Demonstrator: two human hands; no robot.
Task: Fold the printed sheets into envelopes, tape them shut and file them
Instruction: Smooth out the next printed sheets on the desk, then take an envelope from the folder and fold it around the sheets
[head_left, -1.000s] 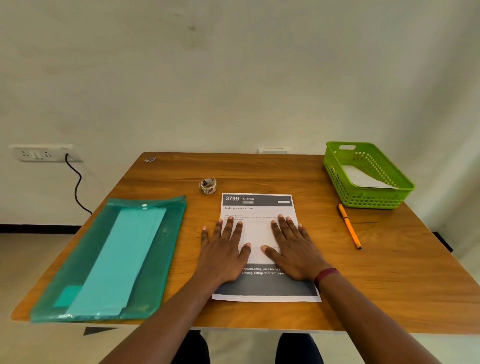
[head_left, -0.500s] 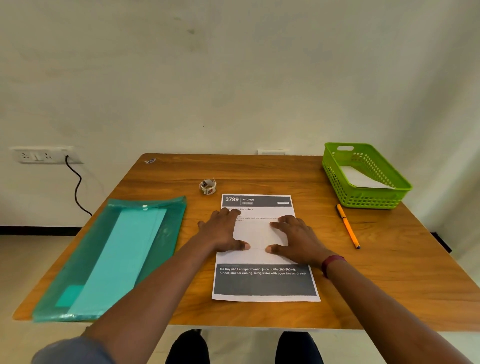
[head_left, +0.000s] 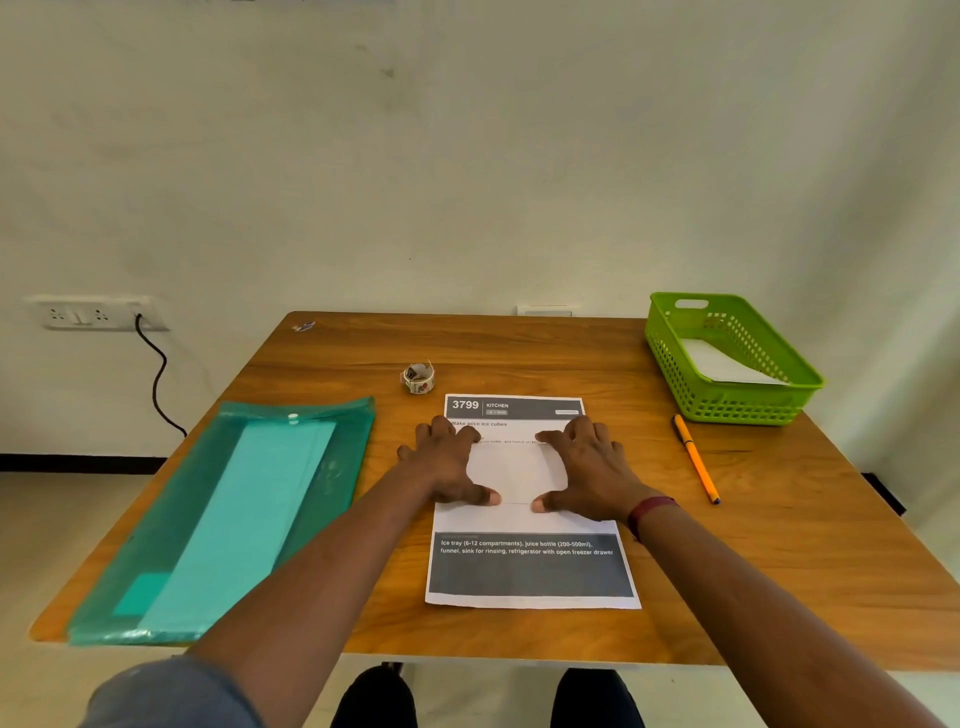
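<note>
Since both hands lie on the printed sheet (head_left: 517, 473), the fold turns on how that sheet is set: its long axis runs straight away from me, dark header at the far end, dark text band at the near end. It lies flat on the table (head_left: 779, 571), between the teal folder (head_left: 353, 441) and the orange pen (head_left: 696, 457).

My left hand (head_left: 447, 462) and right hand (head_left: 589, 467) press its far half, fingers spread and lightly arched, gripping nothing. The thumbs point at each other along a faint cross line (crease or print, I cannot tell). Neither hand is nearer; the near edge lies well behind both wrists.

The hands hide some text and the left margin. Something white sits in the green basket (head_left: 743, 410), half hidden by the wall. The tape roll (head_left: 418, 378) sits just beyond the header.
</note>
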